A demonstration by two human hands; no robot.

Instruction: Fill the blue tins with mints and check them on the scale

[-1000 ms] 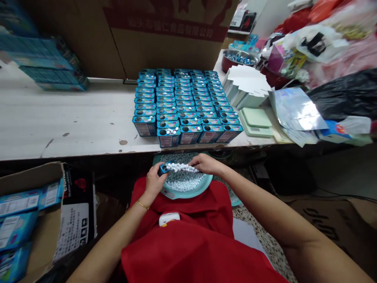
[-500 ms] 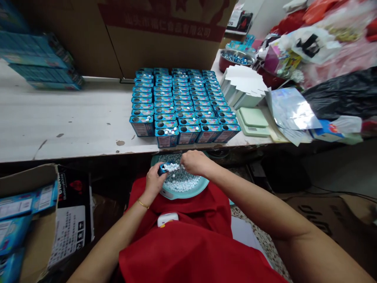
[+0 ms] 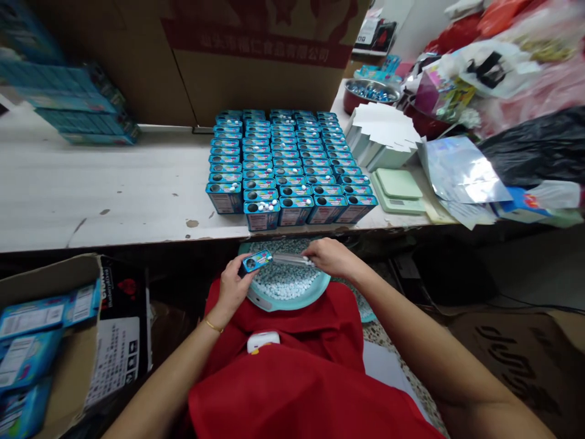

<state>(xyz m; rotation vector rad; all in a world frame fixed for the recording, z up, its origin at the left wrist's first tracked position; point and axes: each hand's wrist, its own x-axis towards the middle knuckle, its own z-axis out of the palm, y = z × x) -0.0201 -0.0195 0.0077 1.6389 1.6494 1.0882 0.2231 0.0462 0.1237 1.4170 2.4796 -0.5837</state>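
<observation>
Big carton at back had Chinese txt on its dark red band — start blurry, but 食品有限公司 was legible at the end. Open box, lower L, carried blurred white lettering plus a white label w/ black pictograms. Print on the tins & brown carton, lower R — couldn't be read.

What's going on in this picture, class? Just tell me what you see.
A person's left hand holds a small blue rectangular tin above a round turquoise plastic basin of small white balls. The right hand holds a narrow, translucent scoop beside it, with a few balls at its gripped end. On the white table, similar tins stand in packed rows.
</observation>
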